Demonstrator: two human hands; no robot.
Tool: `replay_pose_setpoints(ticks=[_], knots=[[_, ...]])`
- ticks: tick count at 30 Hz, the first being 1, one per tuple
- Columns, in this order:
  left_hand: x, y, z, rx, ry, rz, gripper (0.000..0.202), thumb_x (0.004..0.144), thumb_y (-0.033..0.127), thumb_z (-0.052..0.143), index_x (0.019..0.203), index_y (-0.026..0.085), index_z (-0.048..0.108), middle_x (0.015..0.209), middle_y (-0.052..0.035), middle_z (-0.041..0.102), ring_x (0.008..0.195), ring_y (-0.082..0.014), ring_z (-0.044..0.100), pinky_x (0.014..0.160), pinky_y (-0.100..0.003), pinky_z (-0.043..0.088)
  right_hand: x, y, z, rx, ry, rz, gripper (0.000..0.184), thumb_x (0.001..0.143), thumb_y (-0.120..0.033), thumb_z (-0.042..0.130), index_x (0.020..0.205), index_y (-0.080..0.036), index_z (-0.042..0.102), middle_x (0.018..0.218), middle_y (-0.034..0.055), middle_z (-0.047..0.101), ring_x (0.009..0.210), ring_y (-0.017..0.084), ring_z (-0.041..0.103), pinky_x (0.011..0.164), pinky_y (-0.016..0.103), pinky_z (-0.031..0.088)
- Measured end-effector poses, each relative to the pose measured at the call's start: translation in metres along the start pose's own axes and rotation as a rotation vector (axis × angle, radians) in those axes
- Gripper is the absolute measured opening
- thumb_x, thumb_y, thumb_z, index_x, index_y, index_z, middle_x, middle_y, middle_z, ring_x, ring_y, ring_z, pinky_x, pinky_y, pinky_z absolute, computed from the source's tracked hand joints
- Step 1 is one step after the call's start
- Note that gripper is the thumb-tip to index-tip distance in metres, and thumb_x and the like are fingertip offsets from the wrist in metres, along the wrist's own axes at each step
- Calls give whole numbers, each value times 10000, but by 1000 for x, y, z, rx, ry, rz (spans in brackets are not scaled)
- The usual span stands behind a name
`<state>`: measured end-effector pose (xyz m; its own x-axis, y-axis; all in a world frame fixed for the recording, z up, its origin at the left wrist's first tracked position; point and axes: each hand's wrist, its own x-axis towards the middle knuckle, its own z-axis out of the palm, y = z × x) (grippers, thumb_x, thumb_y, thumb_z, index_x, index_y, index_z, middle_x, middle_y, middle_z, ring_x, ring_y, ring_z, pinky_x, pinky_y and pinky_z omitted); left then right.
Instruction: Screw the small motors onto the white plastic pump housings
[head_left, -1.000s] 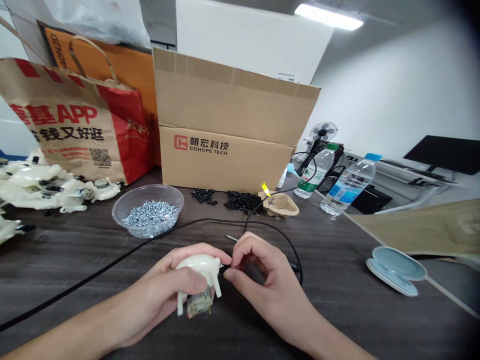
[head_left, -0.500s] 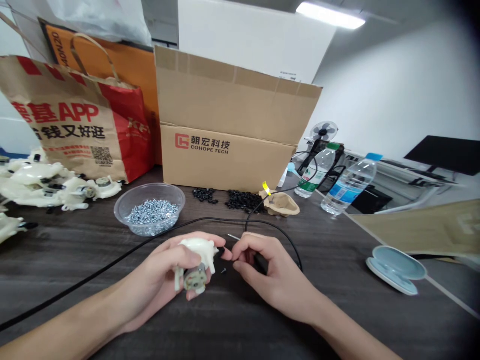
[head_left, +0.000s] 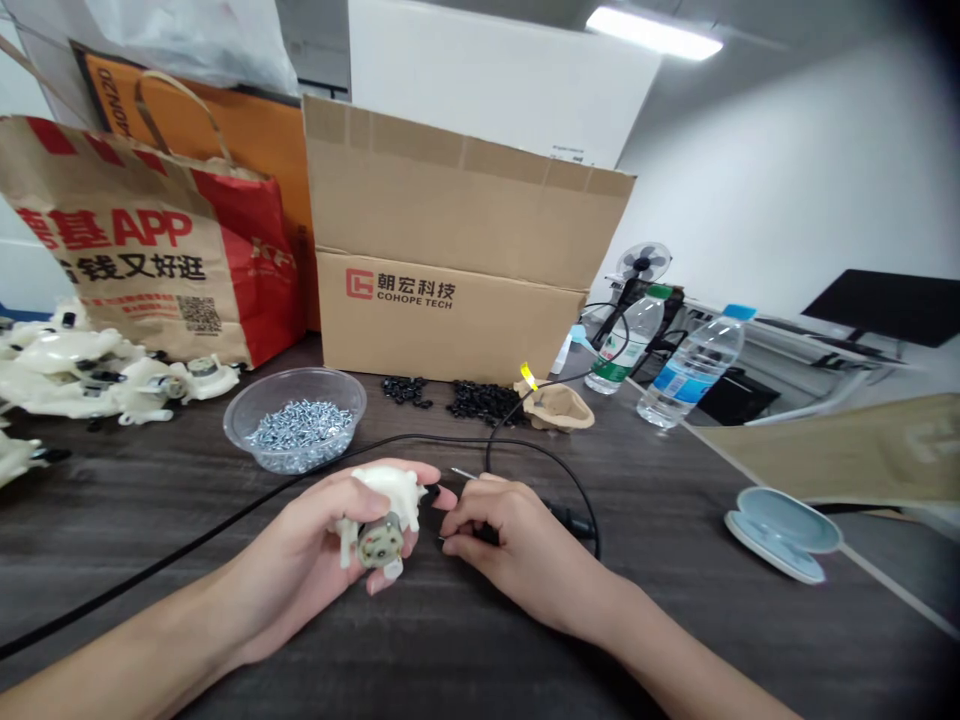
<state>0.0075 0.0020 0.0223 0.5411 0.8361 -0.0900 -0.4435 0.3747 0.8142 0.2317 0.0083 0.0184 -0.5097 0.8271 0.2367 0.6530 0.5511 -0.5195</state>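
My left hand (head_left: 296, 550) grips a cream plastic housing (head_left: 390, 490) fitted with a small motor (head_left: 380, 541). My right hand (head_left: 510, 540) curls closed around a thin screwdriver (head_left: 463, 473), just beside it.

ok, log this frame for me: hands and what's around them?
left hand: holds a cream plastic housing with a small motor at its end
right hand: grips a small screwdriver, thin metal shaft showing
near hands: black cable; clear plastic bowl of silver screws
rest: cardboard box; loose black parts; pile of cream housings
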Motion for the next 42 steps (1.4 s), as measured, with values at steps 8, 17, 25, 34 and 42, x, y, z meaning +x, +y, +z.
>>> replay_pose_setpoints(ticks=[8, 17, 25, 34, 42], knots=[[0, -1, 0, 9, 32, -14, 423, 811, 269, 620, 1183, 101, 728, 818, -106, 683, 717, -186, 542, 568, -257, 455, -4, -13, -9, 111, 217, 41, 137, 933, -142, 682, 864, -233, 758, 831, -13, 772, 729, 162, 677, 678, 287, 481], [0, -3, 1, 15, 37, -46, 442, 774, 300, 683, 1169, 110, 743, 813, -94, 659, 748, -197, 518, 576, -270, 431, -11, -22, -12, 367, 319, -60, 133, 913, -135, 705, 876, -238, 780, 808, -4, 757, 714, 153, 662, 670, 289, 494], [-4, -4, 6, 83, 47, -80, 458, 720, 290, 713, 1149, 135, 757, 842, -93, 685, 774, -208, 552, 611, -279, 418, -10, -23, -8, 253, 283, -214, 174, 918, -94, 684, 883, -225, 794, 857, 31, 697, 772, 164, 652, 674, 288, 507], [-4, -6, 6, 68, 47, -92, 478, 720, 300, 711, 1169, 142, 745, 853, -94, 684, 788, -214, 552, 618, -289, 425, -9, -21, -6, 358, 281, -125, 192, 857, -87, 747, 818, -261, 818, 801, -3, 636, 696, 137, 593, 624, 258, 475], [-6, -6, 9, 101, 78, -120, 521, 660, 322, 754, 1153, 154, 730, 855, -72, 681, 793, -211, 546, 642, -299, 405, -10, -19, -6, 311, 279, -147, 192, 882, -91, 718, 837, -253, 810, 805, 1, 636, 706, 136, 592, 624, 259, 449]])
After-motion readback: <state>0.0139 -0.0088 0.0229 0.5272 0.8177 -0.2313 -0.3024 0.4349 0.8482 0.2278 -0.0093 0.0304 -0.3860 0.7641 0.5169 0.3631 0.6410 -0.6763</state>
